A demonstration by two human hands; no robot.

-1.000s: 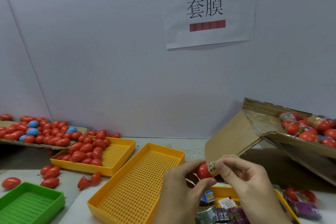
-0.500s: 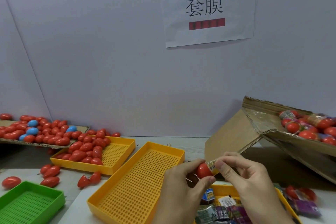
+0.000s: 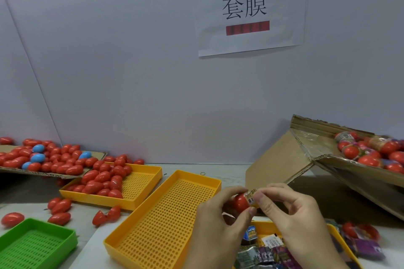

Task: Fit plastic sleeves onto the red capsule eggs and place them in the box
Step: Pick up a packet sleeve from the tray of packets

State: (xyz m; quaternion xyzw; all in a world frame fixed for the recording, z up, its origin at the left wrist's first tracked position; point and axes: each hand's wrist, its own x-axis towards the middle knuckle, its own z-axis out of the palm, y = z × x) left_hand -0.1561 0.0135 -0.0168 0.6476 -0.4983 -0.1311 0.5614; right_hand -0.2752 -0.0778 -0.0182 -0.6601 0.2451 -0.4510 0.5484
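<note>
My left hand (image 3: pixel 215 223) holds a red capsule egg (image 3: pixel 240 202) between thumb and fingers, low in the middle of the view. My right hand (image 3: pixel 290 214) pinches a printed plastic sleeve (image 3: pixel 251 197) that sits over the egg's right end. The cardboard box (image 3: pixel 284 159) lies tilted at the right, with several sleeved red eggs (image 3: pixel 369 153) inside. Below my hands a yellow tray (image 3: pixel 336 233) holds loose printed sleeves (image 3: pixel 264 251).
An empty yellow perforated tray (image 3: pixel 161 225) lies just left of my hands. Another yellow tray (image 3: pixel 142 183) and a cardboard sheet (image 3: pixel 96 155) at the far left hold bare red eggs and a few blue ones. A green tray (image 3: pixel 32 244) sits bottom left, loose eggs beside it.
The egg and sleeve have stayed between my hands, which shifted slightly lower and nearer. The sleeve sits a little further over the egg's end.
</note>
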